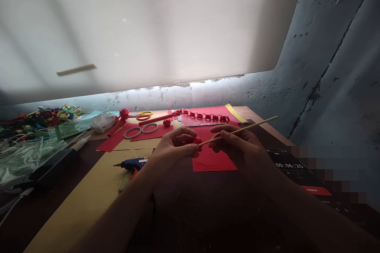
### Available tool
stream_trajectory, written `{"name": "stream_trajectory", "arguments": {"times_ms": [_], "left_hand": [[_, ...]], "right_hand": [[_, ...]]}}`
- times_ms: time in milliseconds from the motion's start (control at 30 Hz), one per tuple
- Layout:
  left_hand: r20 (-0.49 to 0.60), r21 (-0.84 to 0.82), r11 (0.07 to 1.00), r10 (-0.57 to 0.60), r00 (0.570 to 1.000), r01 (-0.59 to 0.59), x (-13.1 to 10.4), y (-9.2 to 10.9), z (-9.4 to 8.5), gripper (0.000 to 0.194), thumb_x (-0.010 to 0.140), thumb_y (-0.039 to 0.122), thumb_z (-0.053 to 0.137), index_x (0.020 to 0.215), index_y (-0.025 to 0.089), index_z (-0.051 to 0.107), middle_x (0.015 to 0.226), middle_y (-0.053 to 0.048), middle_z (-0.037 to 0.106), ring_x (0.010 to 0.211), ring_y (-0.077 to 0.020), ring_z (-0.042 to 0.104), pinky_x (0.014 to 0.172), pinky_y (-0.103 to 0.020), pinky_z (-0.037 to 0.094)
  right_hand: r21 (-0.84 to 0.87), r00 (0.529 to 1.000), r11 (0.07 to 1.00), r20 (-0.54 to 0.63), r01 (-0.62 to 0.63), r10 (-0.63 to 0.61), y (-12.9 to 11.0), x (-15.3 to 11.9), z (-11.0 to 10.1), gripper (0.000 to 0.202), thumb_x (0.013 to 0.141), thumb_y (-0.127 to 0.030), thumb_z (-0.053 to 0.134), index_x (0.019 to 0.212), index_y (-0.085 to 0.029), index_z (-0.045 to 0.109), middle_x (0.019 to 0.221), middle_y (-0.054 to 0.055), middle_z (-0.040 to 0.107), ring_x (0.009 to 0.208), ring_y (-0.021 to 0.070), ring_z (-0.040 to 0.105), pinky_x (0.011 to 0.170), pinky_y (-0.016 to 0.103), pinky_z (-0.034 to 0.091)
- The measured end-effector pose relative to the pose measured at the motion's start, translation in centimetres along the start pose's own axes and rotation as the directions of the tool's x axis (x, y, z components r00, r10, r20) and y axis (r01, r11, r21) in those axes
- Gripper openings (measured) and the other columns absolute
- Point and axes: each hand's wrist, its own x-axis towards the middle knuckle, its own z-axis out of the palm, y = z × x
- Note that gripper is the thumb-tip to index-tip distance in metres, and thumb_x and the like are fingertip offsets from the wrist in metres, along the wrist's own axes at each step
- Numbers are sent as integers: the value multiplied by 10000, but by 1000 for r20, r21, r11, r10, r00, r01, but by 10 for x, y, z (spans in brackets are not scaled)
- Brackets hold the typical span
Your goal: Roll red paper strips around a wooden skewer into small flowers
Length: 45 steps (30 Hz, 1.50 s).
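Between the thumb and fingers of my left hand (176,144) is a small red paper piece (197,140), partly covered by the fingers. My right hand (237,140) pinches a thin wooden stick (258,124), which slants up to the right. The stick's lower end meets the red piece at my left fingertips. Under and between the hands lies a red paper sheet (212,163) on the dark table. A blue glue gun (132,163) rests just left of my left wrist, its nozzle facing left.
Silver rings (132,133), a red paper ball (167,123), yellow-handled scissors (144,115) and a red paper chain (204,116) lie further back. At left are a black box (53,168) and plastic bags (18,158). A timer screen (292,170) is at right.
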Motion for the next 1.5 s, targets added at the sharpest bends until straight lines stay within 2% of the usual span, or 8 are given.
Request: {"name": "stream_trajectory", "arguments": {"times_ms": [200, 433, 767, 967, 1300, 1400, 1500], "left_hand": [[26, -11, 1000, 6, 1000, -5, -1, -2, -1, 206, 778, 149, 785, 950, 151, 671, 898, -50, 708, 837, -161, 692, 717, -255, 566], [29, -42, 999, 17, 999, -16, -1, -3, -2, 145, 803, 167, 767, 925, 151, 692, 869, -30, 674, 781, -143, 671, 675, -251, 562], [19, -39, 999, 19, 1000, -18, 0, -2, -3, 199, 767, 147, 786, 943, 162, 692, 895, -30, 703, 821, -149, 689, 765, -263, 538], [6, -23, 999, 22, 1000, -22, -1, -1, -1, 243, 740, 129, 799, 951, 161, 684, 887, -37, 711, 795, -145, 688, 725, -246, 535], [10, 2, 1000, 27, 1000, -27, -2, -3, 0, 282, 721, 129, 824, 959, 170, 679, 898, -31, 724, 793, -144, 696, 764, -261, 544], [19, -6, 1000, 21, 1000, -21, -2, -4, 0, 276, 727, 132, 818, 963, 167, 679, 893, -40, 725, 792, -150, 696, 749, -259, 541], [31, -15, 1000, 18, 999, -17, -2, -4, -1, 264, 744, 143, 806, 974, 163, 677, 920, -53, 725, 803, -151, 690, 748, -261, 544]], "right_hand": [[-41, 999, 999, -47, -17, 15, -2, 2, 1, 118, 898, -278, 702, 959, -199, 764, 743, 54, 755, 701, 155, 688, 673, 267, 534], [-98, 999, 995, -42, -24, 20, -5, 0, 4, 148, 934, -333, 670, 952, -197, 726, 655, 48, 741, 617, 140, 659, 610, 249, 506], [-45, 1000, 999, -7, -13, 13, -1, 0, 4, 123, 938, -305, 662, 955, -210, 739, 728, 38, 735, 716, 153, 680, 670, 261, 524], [-25, 1000, 999, 1, -22, 22, -2, 0, 3, 124, 932, -272, 656, 983, -221, 756, 780, 35, 726, 761, 156, 676, 729, 273, 526], [-11, 998, 998, 14, -67, 67, -6, 1, 5, 178, 914, -232, 597, 876, -196, 767, 765, 39, 673, 742, 161, 637, 716, 287, 494], [-75, 994, 992, 44, -100, 104, -8, -1, 6, 238, 937, -287, 557, 824, -192, 744, 714, 39, 647, 688, 161, 599, 664, 295, 465], [-228, 988, 966, 56, -126, 142, -11, -4, 8, 387, 965, -404, 552, 670, -188, 678, 633, 23, 591, 594, 141, 534, 592, 292, 416]]}}
